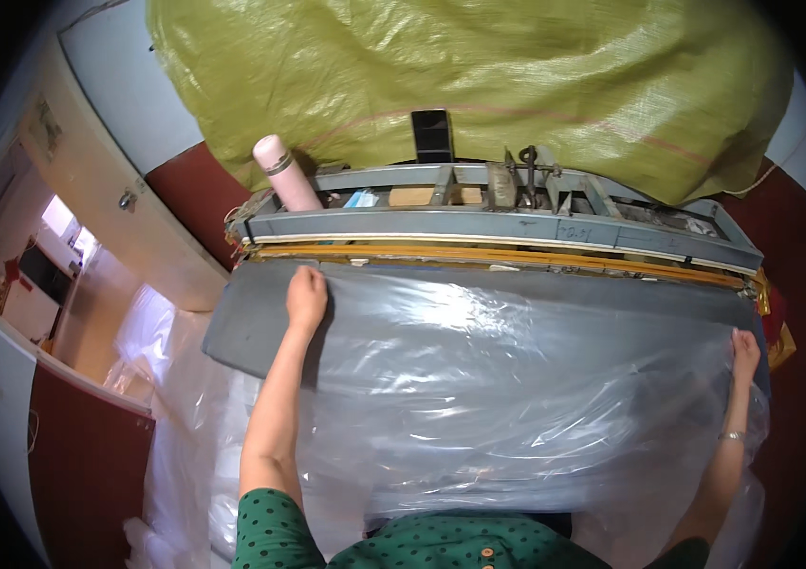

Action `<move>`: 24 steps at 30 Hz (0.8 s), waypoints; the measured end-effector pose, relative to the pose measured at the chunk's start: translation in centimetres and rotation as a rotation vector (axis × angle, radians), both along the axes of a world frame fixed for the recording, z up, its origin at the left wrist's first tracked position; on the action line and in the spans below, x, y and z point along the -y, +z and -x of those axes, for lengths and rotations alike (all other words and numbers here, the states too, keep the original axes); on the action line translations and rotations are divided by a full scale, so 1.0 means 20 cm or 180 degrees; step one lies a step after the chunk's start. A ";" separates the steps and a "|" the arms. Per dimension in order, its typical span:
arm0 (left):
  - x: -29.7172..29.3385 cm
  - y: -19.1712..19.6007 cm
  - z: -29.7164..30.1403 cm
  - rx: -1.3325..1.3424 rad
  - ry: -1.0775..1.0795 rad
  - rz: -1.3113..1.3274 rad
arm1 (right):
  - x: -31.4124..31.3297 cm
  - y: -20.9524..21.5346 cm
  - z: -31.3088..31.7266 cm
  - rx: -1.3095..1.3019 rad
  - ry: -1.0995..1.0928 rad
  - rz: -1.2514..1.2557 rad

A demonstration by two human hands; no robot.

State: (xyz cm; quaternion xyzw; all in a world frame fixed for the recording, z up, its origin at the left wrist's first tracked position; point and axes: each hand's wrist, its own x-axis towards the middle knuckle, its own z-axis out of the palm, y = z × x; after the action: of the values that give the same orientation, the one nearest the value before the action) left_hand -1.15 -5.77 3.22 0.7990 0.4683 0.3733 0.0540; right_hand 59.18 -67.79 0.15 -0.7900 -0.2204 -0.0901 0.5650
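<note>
A wide clear plastic sheet stretches between my two hands over a grey padded board. My left hand is closed on the sheet's far left corner, close to the metal frame. At the right, my right hand pinches the sheet's other edge, nearer to me than the left. Wrinkles and bright reflections run across the film, which hangs down toward my body. Behind the board stands a long grey metal frame with yellow strips along its front.
A pink bottle and a black phone stand at the frame. A large yellow-green woven sheet covers the back. More clear plastic lies at the left, near an open door.
</note>
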 end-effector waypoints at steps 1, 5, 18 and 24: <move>-0.01 0.00 -0.05 0.0656 0.0031 0.0196 | -0.01 0.00 -0.05 -0.0050 -0.0128 -0.0253; -0.20 -0.12 0.08 0.1511 0.0504 0.0000 | -0.55 -0.01 0.03 0.0821 -0.0410 0.0134; -0.44 -0.16 -0.04 0.2250 0.0481 0.0434 | -0.79 -0.07 -0.15 0.0503 -0.0729 -0.0963; -0.41 -0.10 0.03 0.2639 0.0841 0.0560 | -0.82 0.01 -0.04 0.0486 -0.0895 -0.1347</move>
State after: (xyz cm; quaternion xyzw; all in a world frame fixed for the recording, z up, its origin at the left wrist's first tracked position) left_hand -1.68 2.40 1.15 0.5073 0.5351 0.6247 0.2569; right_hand 59.98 -51.31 0.33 -0.6681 -0.1267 -0.2712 0.6813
